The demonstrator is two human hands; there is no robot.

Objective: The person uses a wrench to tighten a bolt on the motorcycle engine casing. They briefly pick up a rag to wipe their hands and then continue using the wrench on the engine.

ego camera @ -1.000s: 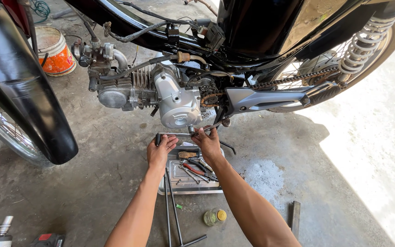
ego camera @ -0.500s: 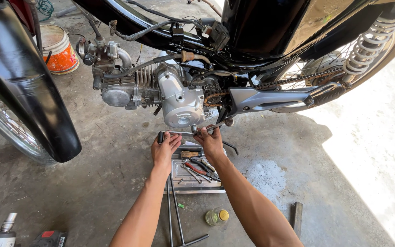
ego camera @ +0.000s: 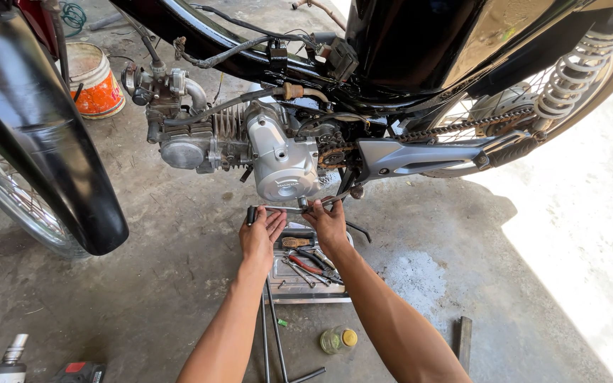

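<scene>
At the far left the front wheel (ego camera: 8,206) and its black fender (ego camera: 44,142) stand close to us, so there is little room to swing an arm that way. Beyond them an orange bucket (ego camera: 97,81) sits well apart on the concrete floor (ego camera: 143,298). Our left hand (ego camera: 260,237) reaches up under the engine (ego camera: 278,159) with its fingers curled round the black-tipped end of a thin metal bar (ego camera: 278,209) that runs level beneath the casing. Our right hand (ego camera: 328,223) closes on the other end of the same bar, near where it meets the engine, so both hands hold it steady from below. Just under the hands lies a shallow metal tray (ego camera: 306,287) with pliers (ego camera: 313,266) and other small tools, kept within reach. Two long rods (ego camera: 271,333) lie on the floor between our forearms, and a small yellow-capped jar (ego camera: 338,340) stands near them. To the right the chain (ego camera: 455,126) and rear spring (ego camera: 580,74) hang overhead, and the sunlit floor beyond is open.
</scene>
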